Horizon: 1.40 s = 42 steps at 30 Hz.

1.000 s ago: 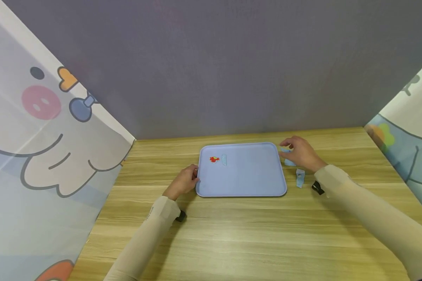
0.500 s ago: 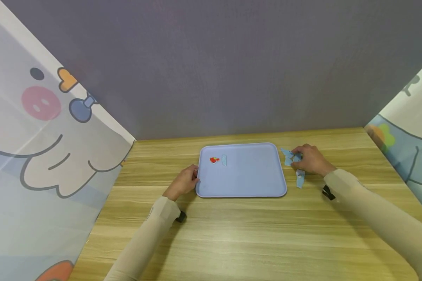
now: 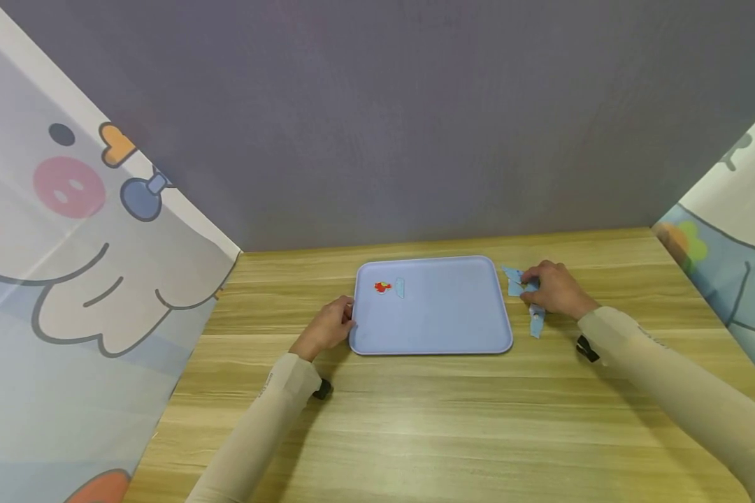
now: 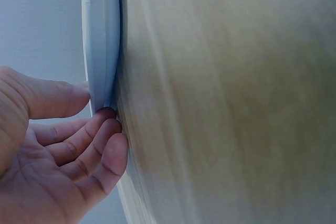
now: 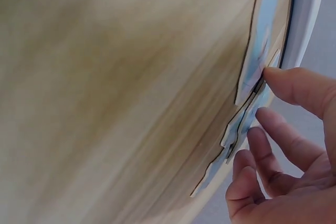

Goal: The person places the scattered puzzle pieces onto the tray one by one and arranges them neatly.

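Note:
My left hand (image 3: pixel 324 325) is at the left edge of a light blue tray (image 3: pixel 440 328). In the left wrist view, its thumb lies on the rim and its curled fingertips reach the outer side, gripping the edge. Just right of the tray, my right hand (image 3: pixel 558 288) holds a flat light-blue puzzle piece (image 3: pixel 531 284) between thumb and forefinger, low at the tabletop. Its other fingers are curled. Around it lie more flat pieces, one pale blue piece (image 3: pixel 537 323) nearer me and another blue piece (image 3: pixel 514 288) beside the tray. The fingers partly hide them.
Inside the tray, toward its left, are a small red piece (image 3: pixel 382 287) and a thin pale-blue piece (image 3: pixel 400 288). The wooden table (image 3: pixel 415 419) meets a grey panel (image 3: pixel 415 140) at the back. Cartoon-printed sheets (image 3: pixel 69 279) stand at the sides.
My right hand has shifted right and slightly toward me, from the piece nearest the tray to a neighbouring one. The left hand and tray look unmoved.

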### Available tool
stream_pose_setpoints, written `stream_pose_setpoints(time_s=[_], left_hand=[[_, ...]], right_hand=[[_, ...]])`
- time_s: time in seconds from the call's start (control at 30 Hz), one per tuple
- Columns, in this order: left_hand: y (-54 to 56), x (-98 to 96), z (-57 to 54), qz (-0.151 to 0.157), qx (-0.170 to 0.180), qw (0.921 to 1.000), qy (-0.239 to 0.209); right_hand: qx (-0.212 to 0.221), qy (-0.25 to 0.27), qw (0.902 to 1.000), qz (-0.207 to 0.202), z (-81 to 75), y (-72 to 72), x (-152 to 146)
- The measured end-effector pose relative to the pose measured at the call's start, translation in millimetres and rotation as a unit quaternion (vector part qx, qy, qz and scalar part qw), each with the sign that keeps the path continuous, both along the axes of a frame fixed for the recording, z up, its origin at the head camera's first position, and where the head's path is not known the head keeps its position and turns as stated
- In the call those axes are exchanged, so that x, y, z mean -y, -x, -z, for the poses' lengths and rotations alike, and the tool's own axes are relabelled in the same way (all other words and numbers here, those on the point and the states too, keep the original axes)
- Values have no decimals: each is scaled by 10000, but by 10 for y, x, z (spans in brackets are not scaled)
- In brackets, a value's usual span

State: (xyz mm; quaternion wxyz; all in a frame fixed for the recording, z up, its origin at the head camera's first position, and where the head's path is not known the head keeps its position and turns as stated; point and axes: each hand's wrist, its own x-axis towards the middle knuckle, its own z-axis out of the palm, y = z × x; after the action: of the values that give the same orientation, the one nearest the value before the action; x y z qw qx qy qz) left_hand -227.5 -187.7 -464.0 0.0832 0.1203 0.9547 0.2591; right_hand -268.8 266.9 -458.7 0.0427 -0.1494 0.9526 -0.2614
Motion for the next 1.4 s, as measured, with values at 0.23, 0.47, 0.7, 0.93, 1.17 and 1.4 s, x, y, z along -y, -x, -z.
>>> stream_pose_setpoints(time_s=[0.23,0.47,0.7,0.93,1.17,1.4], left_hand=[[-4,-6,-5,-12,7,10000,-11],[-11,-20,-34,33,37,10000,-28],[-3,-14,-32,28,-52,10000,18],[-13,-19,-42,59,-100,9999,-12],[-20,-10,-32,90,-113,9999,15],[-27,-16,-41,39,-63,10000,58]], right_hand=[[-161,125,9998,-64,4,22,-11],[-215,-131,9994,-219,-56,24,-117],[-26,-40,9999,-144,-22,-1,-170],[-120,-46,9998,-180,-12,0,-192],[-146,-86,9996,-207,-15,10,-201],[-121,202,9997,63,-43,9,-204]])
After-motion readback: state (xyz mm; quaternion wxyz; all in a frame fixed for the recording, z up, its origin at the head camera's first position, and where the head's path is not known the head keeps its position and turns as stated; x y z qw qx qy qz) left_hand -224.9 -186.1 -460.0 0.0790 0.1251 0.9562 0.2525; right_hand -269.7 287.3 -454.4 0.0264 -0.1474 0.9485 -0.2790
